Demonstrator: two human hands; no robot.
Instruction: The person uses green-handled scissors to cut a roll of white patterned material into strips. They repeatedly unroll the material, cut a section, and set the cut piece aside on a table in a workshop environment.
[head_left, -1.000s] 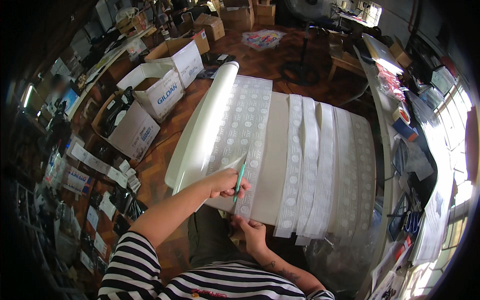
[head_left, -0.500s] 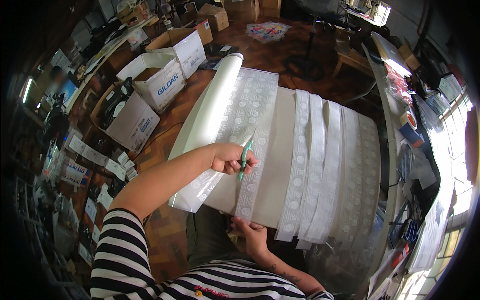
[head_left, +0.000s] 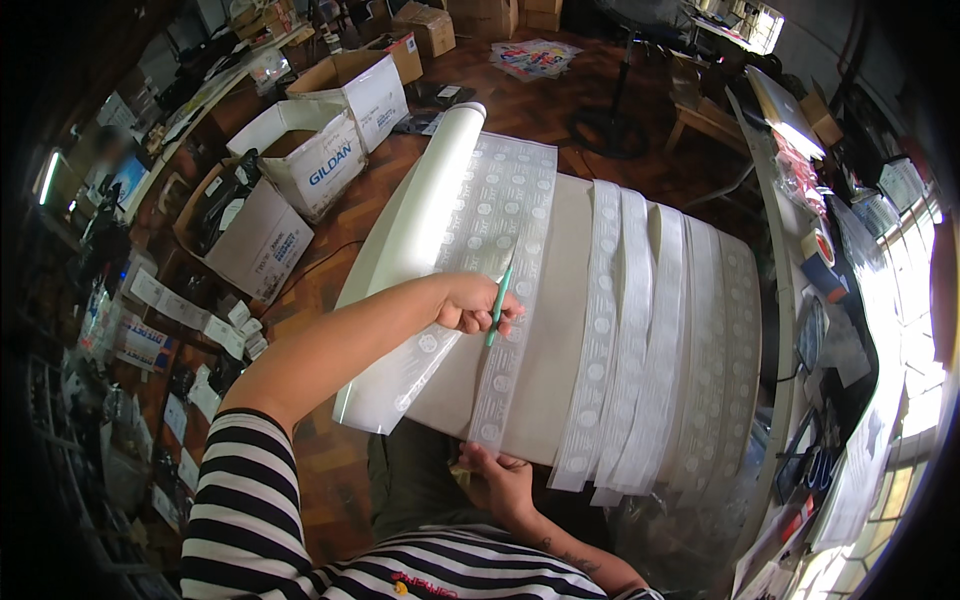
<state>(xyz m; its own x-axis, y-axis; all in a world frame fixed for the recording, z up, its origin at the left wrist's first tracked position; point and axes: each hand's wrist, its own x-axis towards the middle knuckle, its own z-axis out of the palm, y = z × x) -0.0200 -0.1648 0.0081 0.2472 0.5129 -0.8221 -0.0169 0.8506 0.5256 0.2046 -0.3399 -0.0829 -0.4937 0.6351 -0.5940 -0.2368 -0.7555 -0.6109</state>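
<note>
Left hand clenched on a slim green tool, right hand pinching a strip's end

The left hand is closed, its fingers curled around a slim green tool shaped like a pen. The tool stands tilted over a translucent patterned film sheet, its upper tip near the place where the film parts; whether that tip touches cannot be told. The right hand is at the front edge of the beige work surface, thumb and fingers closed on the near end of a narrow strip of the film; some of its fingertips are hidden.

The strip runs up past the left hand into the sheet, which lies beside a long pale roll on the left part of the surface. A loose film flap spreads below the left forearm and past the edge. Right of the bare middle, several cut strips lie lengthwise, some overlapping, their ends hanging over the front.

On the parquet floor to the left stand three open white cartons. The nearest carton holds black plastic bags. The middle carton and the far carton show brown inner walls; their bottoms are out of sight.
</note>
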